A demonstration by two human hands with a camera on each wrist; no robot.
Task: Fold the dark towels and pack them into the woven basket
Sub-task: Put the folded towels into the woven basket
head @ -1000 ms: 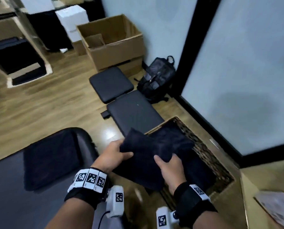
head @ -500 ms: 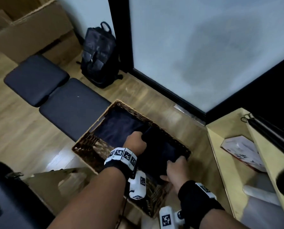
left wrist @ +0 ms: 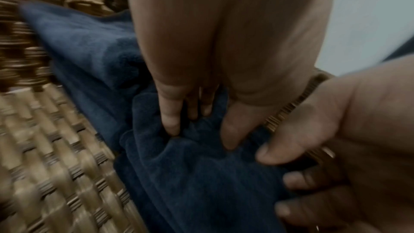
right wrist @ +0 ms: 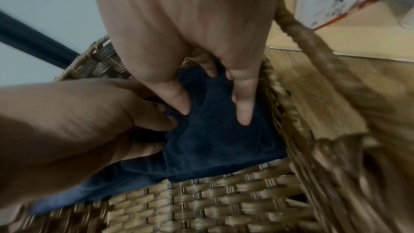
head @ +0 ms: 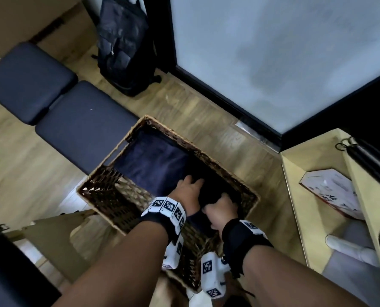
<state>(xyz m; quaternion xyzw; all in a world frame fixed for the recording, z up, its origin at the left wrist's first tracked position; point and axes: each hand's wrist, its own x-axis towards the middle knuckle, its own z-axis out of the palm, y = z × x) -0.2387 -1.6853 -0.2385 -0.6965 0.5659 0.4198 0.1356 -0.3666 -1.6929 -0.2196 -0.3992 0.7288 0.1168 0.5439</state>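
Note:
The woven basket (head: 184, 138) stands on the wooden floor below me. A folded dark blue towel (head: 155, 160) lies in its far half. A second dark towel (head: 209, 185) sits in the near half, bunched between my hands. My left hand (head: 188, 191) digs thumb and fingers into its folds (left wrist: 201, 174). My right hand (head: 221, 209) grips the same towel (right wrist: 212, 139) beside the right basket wall (right wrist: 280, 112), thumb on top, fingers curled under. In both wrist views the fingertips sink into the cloth. The first towel (left wrist: 85, 42) lies just left of them.
A padded bench (head: 80, 127) touches the basket's left side. A black backpack (head: 124, 45) leans on the wall beyond. A wooden shelf with a white box (head: 330, 191) stands at the right. A cardboard piece (head: 51, 235) lies at the lower left.
The towel came from above the basket rim down into the near half. Both hands followed it in and now sit lower and closer together on it.

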